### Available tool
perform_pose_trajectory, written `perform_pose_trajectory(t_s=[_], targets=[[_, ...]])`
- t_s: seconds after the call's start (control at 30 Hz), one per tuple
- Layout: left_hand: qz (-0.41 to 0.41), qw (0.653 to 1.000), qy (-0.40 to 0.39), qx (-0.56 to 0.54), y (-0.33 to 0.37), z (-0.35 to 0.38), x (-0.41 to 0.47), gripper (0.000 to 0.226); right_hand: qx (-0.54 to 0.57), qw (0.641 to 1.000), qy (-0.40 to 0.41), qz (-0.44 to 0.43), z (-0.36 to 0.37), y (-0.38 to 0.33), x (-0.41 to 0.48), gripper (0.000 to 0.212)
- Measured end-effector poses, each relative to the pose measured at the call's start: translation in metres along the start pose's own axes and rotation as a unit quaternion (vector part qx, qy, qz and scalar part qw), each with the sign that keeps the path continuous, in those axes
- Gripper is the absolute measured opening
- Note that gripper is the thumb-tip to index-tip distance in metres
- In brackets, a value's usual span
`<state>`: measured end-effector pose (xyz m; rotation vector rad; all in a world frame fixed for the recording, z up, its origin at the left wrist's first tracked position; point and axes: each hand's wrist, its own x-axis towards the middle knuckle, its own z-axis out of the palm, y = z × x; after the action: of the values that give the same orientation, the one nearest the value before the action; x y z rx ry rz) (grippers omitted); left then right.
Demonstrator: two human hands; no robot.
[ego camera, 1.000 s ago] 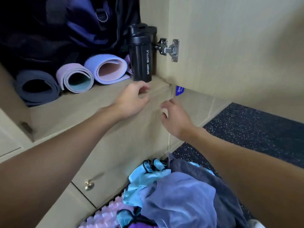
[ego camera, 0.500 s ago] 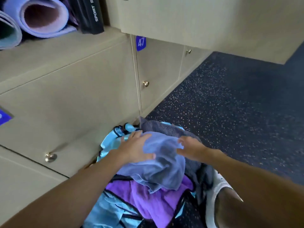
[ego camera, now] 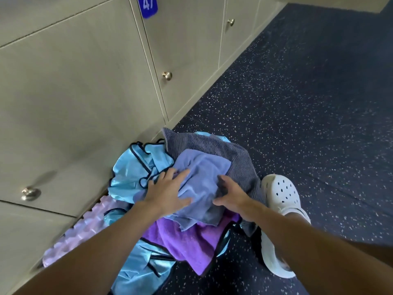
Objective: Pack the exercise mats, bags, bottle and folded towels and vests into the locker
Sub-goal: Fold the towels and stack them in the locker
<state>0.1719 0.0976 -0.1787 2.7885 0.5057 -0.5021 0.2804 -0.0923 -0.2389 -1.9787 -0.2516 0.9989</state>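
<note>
A heap of cloth lies on the floor against the lockers. On top is a periwinkle blue towel (ego camera: 202,173). My left hand (ego camera: 168,192) lies flat on its left side with fingers spread. My right hand (ego camera: 230,193) grips its right edge, fingers curled into the fabric. Under it are a grey ribbed towel (ego camera: 212,141), a purple towel (ego camera: 191,241) and shiny light-blue vests with black trim (ego camera: 136,167). A lilac ridged foam roller (ego camera: 85,228) lies to the left by the locker base. The open locker is out of view.
Closed beige locker doors (ego camera: 85,92) with metal knobs (ego camera: 167,76) fill the left and top; one carries a blue number plate (ego camera: 147,5). Dark speckled rubber floor (ego camera: 308,103) stretches to the right. My foot in a white clog (ego camera: 280,194) stands just right of the heap.
My view dropped from the open locker with its mats and bottle to the floor. Both hands came down from the locker edge onto the blue towel, and the right hand has closed on it.
</note>
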Motion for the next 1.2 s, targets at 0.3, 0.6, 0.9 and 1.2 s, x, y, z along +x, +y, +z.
perform_pose_trajectory(t_s=[0.3, 0.6, 0.9, 1.2], targets=[[-0.033, 0.999, 0.004, 0.033, 0.013, 0.005, -0.014, 0.061, 0.018, 0.986, -0.134, -0.098, 0.051, -0.008, -0.057, 0.050], [-0.055, 0.993, -0.082, 0.062, 0.009, 0.027, -0.023, 0.078, -0.178, 0.973, 0.134, 0.053, -0.013, 0.029, -0.061, 0.066], [-0.046, 0.987, 0.087, -0.126, 0.001, 0.017, -0.027, 0.077, -0.270, 0.952, 0.144, 0.020, -0.007, 0.029, -0.043, 0.063], [-0.070, 0.970, 0.139, -0.186, -0.016, -0.006, -0.028, 0.012, -0.261, 0.947, 0.145, -0.122, 0.007, -0.027, -0.040, 0.055]])
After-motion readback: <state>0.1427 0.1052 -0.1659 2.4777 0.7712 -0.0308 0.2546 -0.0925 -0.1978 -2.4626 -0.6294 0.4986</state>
